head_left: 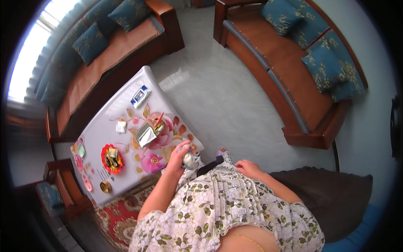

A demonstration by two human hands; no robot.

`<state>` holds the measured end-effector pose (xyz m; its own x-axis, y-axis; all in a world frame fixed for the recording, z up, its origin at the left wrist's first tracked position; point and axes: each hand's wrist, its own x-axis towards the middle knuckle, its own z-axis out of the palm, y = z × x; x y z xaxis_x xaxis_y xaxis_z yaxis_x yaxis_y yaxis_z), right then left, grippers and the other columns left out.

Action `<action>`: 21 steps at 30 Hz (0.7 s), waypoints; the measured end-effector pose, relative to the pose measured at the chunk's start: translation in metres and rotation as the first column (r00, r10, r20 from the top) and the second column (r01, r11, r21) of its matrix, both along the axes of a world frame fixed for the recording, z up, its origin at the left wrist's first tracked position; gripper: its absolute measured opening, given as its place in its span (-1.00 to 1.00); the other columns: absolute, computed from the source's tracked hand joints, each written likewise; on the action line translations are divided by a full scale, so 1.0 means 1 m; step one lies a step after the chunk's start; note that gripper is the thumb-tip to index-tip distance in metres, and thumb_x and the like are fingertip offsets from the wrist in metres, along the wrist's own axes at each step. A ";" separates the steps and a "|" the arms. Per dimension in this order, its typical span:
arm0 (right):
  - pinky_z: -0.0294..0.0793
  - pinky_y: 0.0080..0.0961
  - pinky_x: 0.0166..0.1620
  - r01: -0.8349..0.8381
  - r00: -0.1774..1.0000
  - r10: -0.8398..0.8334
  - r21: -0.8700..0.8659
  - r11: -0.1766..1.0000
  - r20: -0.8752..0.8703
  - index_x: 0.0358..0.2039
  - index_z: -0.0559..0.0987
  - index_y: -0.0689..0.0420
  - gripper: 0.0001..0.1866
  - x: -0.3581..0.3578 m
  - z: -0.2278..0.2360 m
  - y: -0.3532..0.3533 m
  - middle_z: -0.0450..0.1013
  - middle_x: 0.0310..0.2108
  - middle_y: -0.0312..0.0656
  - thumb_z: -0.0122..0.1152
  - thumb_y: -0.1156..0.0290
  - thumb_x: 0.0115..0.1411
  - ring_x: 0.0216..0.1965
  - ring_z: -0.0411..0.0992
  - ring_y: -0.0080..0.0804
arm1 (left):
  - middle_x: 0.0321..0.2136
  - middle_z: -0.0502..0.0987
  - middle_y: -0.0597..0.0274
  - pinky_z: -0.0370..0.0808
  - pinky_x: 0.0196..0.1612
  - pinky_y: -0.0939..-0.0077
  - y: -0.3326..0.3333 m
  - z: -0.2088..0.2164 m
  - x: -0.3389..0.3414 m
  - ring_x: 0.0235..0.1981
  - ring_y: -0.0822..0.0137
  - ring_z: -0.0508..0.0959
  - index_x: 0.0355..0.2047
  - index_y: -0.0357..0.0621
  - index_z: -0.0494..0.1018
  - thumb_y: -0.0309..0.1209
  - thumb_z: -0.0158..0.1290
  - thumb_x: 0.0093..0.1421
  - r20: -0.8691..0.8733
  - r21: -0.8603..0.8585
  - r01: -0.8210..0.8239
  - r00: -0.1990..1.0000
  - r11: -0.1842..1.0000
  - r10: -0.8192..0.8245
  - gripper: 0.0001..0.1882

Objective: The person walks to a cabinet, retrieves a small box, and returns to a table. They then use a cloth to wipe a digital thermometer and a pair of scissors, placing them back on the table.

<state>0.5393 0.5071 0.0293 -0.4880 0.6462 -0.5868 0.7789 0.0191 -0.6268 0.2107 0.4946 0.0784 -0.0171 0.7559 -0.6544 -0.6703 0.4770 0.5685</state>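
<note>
Beside the table's near corner, my left hand [179, 156] is closed around a crumpled white and grey bundle [191, 162]. Whether the bundle is yarn or cloth cannot be made out. My right hand [248, 169] rests on my lap at the edge of the flowered clothing [228, 180], its fingers loosely extended and nothing visible in them. A black cloth [210, 165] lies across my lap between the two hands. Part of one foot [222, 150] shows just past my lap.
At left, a table with a flowered white cover [126, 101] bears a wipes packet [140, 96], a tissue box [147, 136], a red dish [112, 159], a brass-coloured cup [105, 186] and a small white packet [121, 126]. Wooden sofas [273, 84] with teal cushions stand beyond. A patterned rug [121, 218] lies below.
</note>
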 end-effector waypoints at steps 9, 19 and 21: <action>0.45 -0.46 -0.22 0.088 0.974 -0.073 0.060 0.994 -0.216 -0.20 0.53 0.04 -0.75 -0.012 0.022 0.100 0.47 -0.30 -0.20 0.14 0.27 0.12 -0.31 0.48 -0.36 | -0.30 0.48 0.08 0.49 -0.22 0.34 0.076 -0.008 0.028 -0.30 0.24 0.51 -0.03 -0.17 0.31 -0.41 0.02 0.17 0.090 -0.150 -0.186 0.976 0.971 0.200 -0.65; 0.44 -0.52 -0.20 -0.118 0.948 0.138 0.086 0.989 -0.286 -0.19 0.54 0.05 -0.78 -0.078 0.038 0.293 0.46 -0.28 -0.23 0.14 0.34 0.13 -0.28 0.47 -0.42 | -0.17 0.45 0.11 0.45 -0.06 0.20 0.226 -0.001 0.003 -0.15 0.20 0.49 0.07 -0.06 0.22 -0.32 0.11 0.13 0.216 -0.013 -0.211 0.954 0.977 0.209 -0.48; 0.44 -0.50 -0.22 -0.110 0.957 0.134 0.105 0.988 -0.257 -0.20 0.53 0.10 -0.78 -0.091 0.041 0.336 0.46 -0.31 -0.20 0.13 0.35 0.14 -0.31 0.46 -0.39 | -0.15 0.44 0.13 0.44 -0.06 0.24 0.270 0.013 -0.009 -0.13 0.22 0.48 0.09 -0.08 0.21 -0.35 0.13 0.11 0.191 0.022 -0.193 0.964 0.981 0.186 -0.45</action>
<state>0.4484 0.8432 0.0699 -0.6954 0.6158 -0.3705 0.5755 0.1685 -0.8003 0.2012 0.7648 0.0918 -0.0428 0.7766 -0.6286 -0.8424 0.3102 0.4406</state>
